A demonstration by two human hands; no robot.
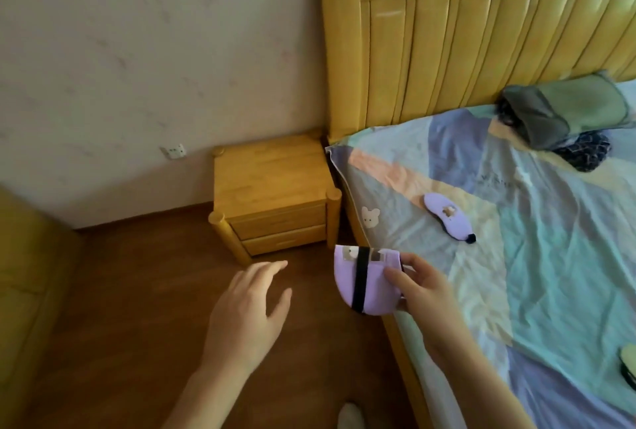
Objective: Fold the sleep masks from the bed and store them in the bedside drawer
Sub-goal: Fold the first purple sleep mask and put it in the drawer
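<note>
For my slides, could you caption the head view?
Right hand holds folded purple mask; left hand reaches toward closed nightstand.

Lilac folded sleep mask (373, 285) with black strap, yellow wooden nightstand (272, 187), pastel patchwork bedsheet (537, 256)

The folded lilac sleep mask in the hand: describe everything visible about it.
The folded lilac fabric sleep mask is doubled into a rounded half-shape with its straight fold on top. A black elastic strap crosses its face from top to bottom, and small printed patches show near the upper edge. The right hand pinches its right side, holding it in the air beside the bed's edge, above the wooden floor.
</note>
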